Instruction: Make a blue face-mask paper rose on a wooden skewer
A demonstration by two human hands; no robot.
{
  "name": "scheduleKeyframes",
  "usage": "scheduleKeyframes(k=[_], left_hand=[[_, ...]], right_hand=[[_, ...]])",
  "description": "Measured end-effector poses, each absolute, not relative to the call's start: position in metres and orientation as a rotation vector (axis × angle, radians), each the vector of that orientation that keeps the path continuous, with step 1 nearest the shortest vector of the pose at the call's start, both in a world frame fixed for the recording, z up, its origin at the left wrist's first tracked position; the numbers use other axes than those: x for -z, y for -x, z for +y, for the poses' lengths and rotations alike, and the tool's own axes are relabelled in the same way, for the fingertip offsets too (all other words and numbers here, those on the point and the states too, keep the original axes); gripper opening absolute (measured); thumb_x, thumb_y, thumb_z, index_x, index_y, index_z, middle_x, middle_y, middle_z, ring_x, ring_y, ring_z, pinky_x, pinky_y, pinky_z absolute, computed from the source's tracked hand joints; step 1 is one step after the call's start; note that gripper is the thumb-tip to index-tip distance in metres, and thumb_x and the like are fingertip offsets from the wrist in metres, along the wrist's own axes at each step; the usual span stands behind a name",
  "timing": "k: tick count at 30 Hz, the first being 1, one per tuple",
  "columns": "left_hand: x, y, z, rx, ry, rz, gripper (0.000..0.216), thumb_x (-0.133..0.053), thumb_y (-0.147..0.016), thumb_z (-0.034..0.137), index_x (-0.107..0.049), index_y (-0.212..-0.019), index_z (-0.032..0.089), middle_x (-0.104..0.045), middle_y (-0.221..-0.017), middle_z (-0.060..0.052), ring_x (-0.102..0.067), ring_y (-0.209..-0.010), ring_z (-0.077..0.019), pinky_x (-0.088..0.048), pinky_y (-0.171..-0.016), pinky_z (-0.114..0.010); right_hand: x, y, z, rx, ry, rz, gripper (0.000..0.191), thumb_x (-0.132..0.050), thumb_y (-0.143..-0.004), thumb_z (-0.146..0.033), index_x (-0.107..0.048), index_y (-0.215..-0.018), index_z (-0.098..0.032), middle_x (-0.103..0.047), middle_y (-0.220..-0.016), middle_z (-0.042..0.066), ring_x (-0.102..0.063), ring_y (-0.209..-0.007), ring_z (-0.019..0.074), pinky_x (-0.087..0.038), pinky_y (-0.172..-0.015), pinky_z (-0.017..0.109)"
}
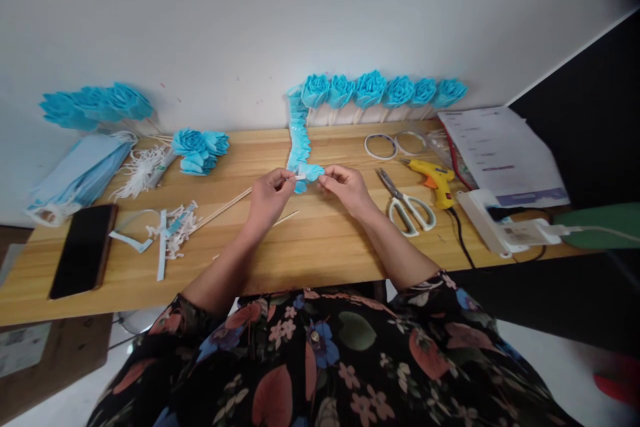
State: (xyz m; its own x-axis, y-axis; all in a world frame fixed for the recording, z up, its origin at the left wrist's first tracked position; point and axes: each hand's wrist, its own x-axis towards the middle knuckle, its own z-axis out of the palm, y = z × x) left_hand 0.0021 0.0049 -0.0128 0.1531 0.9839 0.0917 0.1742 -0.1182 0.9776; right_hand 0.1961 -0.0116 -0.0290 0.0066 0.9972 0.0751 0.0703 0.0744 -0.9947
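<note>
Your left hand [273, 197] pinches the blue flower's [315, 173] white end [301, 177], your right hand [345, 188] its opposite side; likely light, soft, crushable: favour the left-hand end.

A black floral blouse [330, 383], printed with coral leaves [273, 397], blue flowers [325, 347], pink blossoms [283, 330] and a dark-green leaf [357, 331], has sleeves [187, 323] ending above the wrists; left hand [270, 197] and right hand [347, 192] are bare.

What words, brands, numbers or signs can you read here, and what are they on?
Nothing is clearly legible.
Printed sheet: several lines, too blurred.
White adapter: faint print, too small.
Pale label, lower left: too blurred.
</note>
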Motion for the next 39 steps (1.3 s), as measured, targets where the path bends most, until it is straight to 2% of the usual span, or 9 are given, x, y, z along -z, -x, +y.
scheduleKeyframes(k=[7, 12, 19, 25, 29, 32, 34, 35, 39], left_hand=[[-0.009, 0.018, 0.004, -1.188, -1.389, 1.231, 0.017, -0.064, -0.075, 0.036, -0.063, -0.073, 0.019, -0.047, -0.054, 0.004, -0.034, -0.047, -0.0082, -0.025, -0.045, -0.022], [-0.019, 0.08, -0.008, -1.248, -1.441, 1.449, 0.017, -0.067, -0.077, 0.036, -0.067, -0.078, 0.019, -0.047, -0.053, 0.005, -0.036, -0.047, -0.0089, -0.026, -0.046, -0.023], [-0.019, 0.172, -0.021, -1.15, -1.624, 1.994, 0.012, -0.066, -0.082, 0.034, -0.069, -0.078, 0.023, -0.058, -0.062, 0.004, -0.051, -0.06, -0.0149, -0.034, -0.058, -0.026], [-0.011, 0.211, -0.017, -0.896, -1.869, 2.216, 0.026, -0.067, -0.089, 0.036, -0.063, -0.069, 0.02, -0.049, -0.059, 0.003, -0.045, -0.061, -0.0145, -0.025, -0.064, -0.026], [-0.004, 0.227, -0.011, -0.865, -2.024, 2.112, 0.012, -0.075, -0.078, 0.019, -0.065, -0.072, 0.02, -0.053, -0.066, 0.001, -0.046, -0.067, -0.0166, -0.025, -0.063, -0.027], [-0.008, 0.222, -0.015, -0.969, -2.237, 2.037, 0.019, -0.077, -0.075, 0.016, -0.07, -0.09, 0.023, -0.061, -0.085, -0.003, -0.057, -0.091, -0.0249, -0.033, -0.07, -0.031], [-0.013, 0.203, -0.025, -1.022, -2.356, 1.987, 0.022, -0.074, -0.081, 0.023, -0.07, -0.103, 0.025, -0.065, -0.1, -0.005, -0.058, -0.108, -0.0302, -0.04, -0.079, -0.036], [-0.016, 0.189, -0.031, -1.034, -2.415, 1.92, 0.02, -0.07, -0.086, 0.027, -0.069, -0.106, 0.024, -0.067, -0.103, -0.005, -0.058, -0.109, -0.0309, -0.043, -0.084, -0.038], [-0.011, 0.12, -0.052, -0.687, -2.626, 1.378, 0.017, -0.055, -0.098, 0.03, -0.068, -0.105, 0.02, -0.071, -0.106, -0.007, -0.065, -0.099, -0.0252, -0.05, -0.088, -0.039]], right_hand=[[0.031, -0.201, -0.007, -1.16, 1.186, -1.159, 0.031, -0.076, -0.075, -0.05, -0.067, -0.069, -0.021, -0.067, -0.067, -0.001, -0.052, -0.057, 0.011, -0.044, -0.06, 0.026], [0.029, -0.2, -0.007, -1.166, 1.173, -1.132, 0.03, -0.076, -0.074, -0.049, -0.067, -0.069, -0.021, -0.066, -0.066, -0.001, -0.053, -0.057, 0.0109, -0.045, -0.06, 0.026], [0.019, -0.195, -0.011, -1.187, 1.185, -1.109, 0.03, -0.08, -0.071, -0.047, -0.066, -0.066, -0.021, -0.067, -0.066, -0.001, -0.052, -0.056, 0.0105, -0.045, -0.059, 0.027], [0.021, -0.194, -0.011, -1.191, 1.183, -1.097, 0.026, -0.08, -0.07, -0.043, -0.067, -0.065, -0.021, -0.066, -0.063, -0.002, -0.052, -0.053, 0.01, -0.044, -0.057, 0.026], [0.022, -0.195, -0.01, -1.182, 1.181, -1.068, 0.026, -0.082, -0.069, -0.041, -0.066, -0.065, -0.021, -0.068, -0.064, -0.001, -0.053, -0.054, 0.01, -0.044, -0.057, 0.026], [0.022, -0.196, -0.01, -1.173, 1.183, -1.088, 0.026, -0.081, -0.071, -0.042, -0.066, -0.064, -0.021, -0.067, -0.063, -0.001, -0.053, -0.054, 0.0095, -0.044, -0.057, 0.025], [0.022, -0.196, -0.01, -1.176, 1.186, -1.097, 0.027, -0.081, -0.071, -0.043, -0.066, -0.064, -0.021, -0.066, -0.061, -0.002, -0.052, -0.053, 0.0089, -0.043, -0.057, 0.024], [0.022, -0.196, -0.01, -1.18, 1.188, -1.094, 0.028, -0.081, -0.071, -0.043, -0.066, -0.065, -0.02, -0.066, -0.061, -0.002, -0.053, -0.053, 0.0088, -0.043, -0.056, 0.024], [0.021, -0.194, -0.01, -1.198, 1.182, -1.067, 0.029, -0.083, -0.068, -0.044, -0.066, -0.066, -0.02, -0.067, -0.062, -0.002, -0.053, -0.053, 0.0087, -0.045, -0.055, 0.023]])
